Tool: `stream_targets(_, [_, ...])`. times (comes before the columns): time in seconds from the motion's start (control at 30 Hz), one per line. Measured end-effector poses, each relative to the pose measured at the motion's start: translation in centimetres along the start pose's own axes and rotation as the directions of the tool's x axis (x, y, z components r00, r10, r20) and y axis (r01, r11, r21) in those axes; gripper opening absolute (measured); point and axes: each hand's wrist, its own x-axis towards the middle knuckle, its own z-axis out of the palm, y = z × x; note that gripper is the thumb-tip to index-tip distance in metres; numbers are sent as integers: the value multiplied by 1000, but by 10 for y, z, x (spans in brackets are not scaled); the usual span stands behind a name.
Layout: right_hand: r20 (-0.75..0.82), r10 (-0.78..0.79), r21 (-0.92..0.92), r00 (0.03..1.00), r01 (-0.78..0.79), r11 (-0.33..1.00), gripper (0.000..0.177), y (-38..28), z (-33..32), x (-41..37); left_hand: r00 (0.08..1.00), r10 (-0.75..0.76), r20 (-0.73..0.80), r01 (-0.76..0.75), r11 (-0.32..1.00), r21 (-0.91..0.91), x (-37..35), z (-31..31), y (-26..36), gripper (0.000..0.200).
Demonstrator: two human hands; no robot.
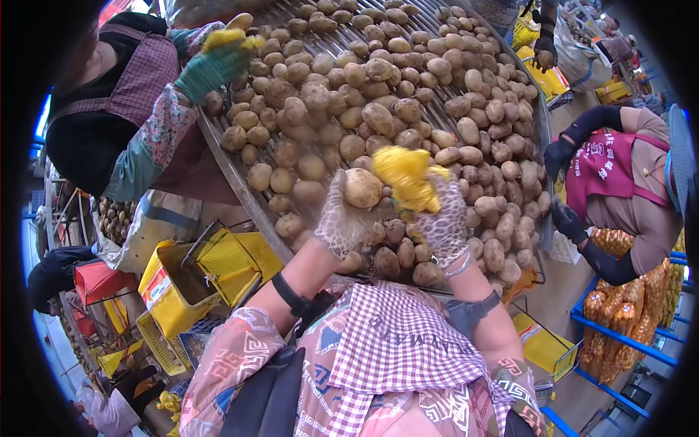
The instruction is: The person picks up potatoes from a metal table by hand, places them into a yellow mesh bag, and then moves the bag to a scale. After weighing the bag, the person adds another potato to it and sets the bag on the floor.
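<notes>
Many potatoes (378, 116) lie spread over a slatted metal sorting table (251, 207). My left hand (341, 222), in a patterned glove, has its fingers round the left side of a large potato (362, 189) near the table's front. Just right of it my right hand (443, 218), gloved the same way, is closed on a bunched yellow cloth (408, 175), which is blurred by motion. The cloth hangs above the potatoes, and its lower part hides some of them.
At the upper left a co-worker's gloved hand (215, 69) holds something yellow over the table. Another co-worker (619, 167) stands at the right edge. Yellow crates (175, 288) stand at the left, and filled net sacks (626, 313) rest in a blue frame at the right.
</notes>
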Motion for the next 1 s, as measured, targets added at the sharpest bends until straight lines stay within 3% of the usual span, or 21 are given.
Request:
stream_targets(0.03, [43,-151,43,988,149,988,51,-23,-3,9,996,34,-85,-37,998,-42,4,4,-3,50])
stream_targets(0.07, [124,-351,-67,928,360,930,50,-36,-3,9,997,26,-78,-29,999,-38,6,0,-2,50])
stream_targets(0.13, [236,-372,-88,898,401,912,46,-32,8,-6,919,-299,258,323,945,-57,3,-15,7,56])
stream_targets(0.17, [255,-339,-104,906,374,922,45,-24,9,-10,919,-297,258,321,946,-54,-1,-10,6,56])
stream_targets(0.23, [-45,55,57,997,-52,997,42,17,25,-18,989,24,-147,-26,1000,-14,-8,-2,6,62])
stream_targets(0.27, [251,514,660,820,-534,529,37,26,21,-17,998,-54,-35,56,997,49,-13,-9,15,62])
stream_targets(0.3, [229,614,499,755,-633,592,36,39,8,-14,998,-52,-43,54,997,49,-16,-15,19,62])
stream_targets(0.37, [90,474,447,876,-461,767,40,32,4,-6,982,-164,93,164,986,8,-19,-22,22,64])
stream_targets(0.4, [84,480,449,873,-463,764,40,19,2,-3,973,-198,118,199,980,5,-18,-21,21,63])
stream_targets(0.43, [26,175,391,984,-171,904,41,-13,-3,10,972,-203,120,203,979,11,-15,-17,17,63])
stream_targets(0.47, [-3,-154,315,988,147,938,43,-30,-6,17,992,-108,59,104,992,67,-13,-12,10,60])
stream_targets(0.5, [-3,-156,317,988,148,937,43,-30,-5,14,1000,-3,2,3,992,127,-12,-7,4,56])
stream_targets(0.57, [203,-376,23,904,379,925,45,-25,5,5,992,117,-51,-105,976,190,-11,-15,7,53])
stream_targets(0.6, [97,-119,204,988,97,974,42,-4,18,-3,999,50,-4,-50,993,107,-6,-31,14,50])
stream_targets(0.63, [334,306,359,891,-421,833,40,16,25,0,999,-4,50,3,1000,21,-4,-41,20,47])
stream_targets(0.7, [285,478,475,831,-556,682,40,13,14,0,992,-67,103,66,998,9,-16,-39,27,42])
stream_targets(0.77, [289,404,510,868,-497,702,40,-8,11,1,992,-59,107,61,998,-11,-17,-38,25,42])
stream_targets(0.87, [72,116,416,991,-136,899,38,-37,17,4,999,9,40,-8,1000,-24,-15,-32,22,43])
stream_targets(0.9, [77,116,415,990,-138,899,38,-35,17,2,999,26,42,-25,999,-40,-15,-33,20,43])
stream_targets(0.93, [104,194,490,975,-220,843,39,-29,17,0,984,-80,161,85,996,-26,-32,-22,24,45])
stream_targets(1.0, [182,327,619,927,-367,695,40,-11,22,-1,989,-60,133,64,998,-29,-42,-14,22,46])
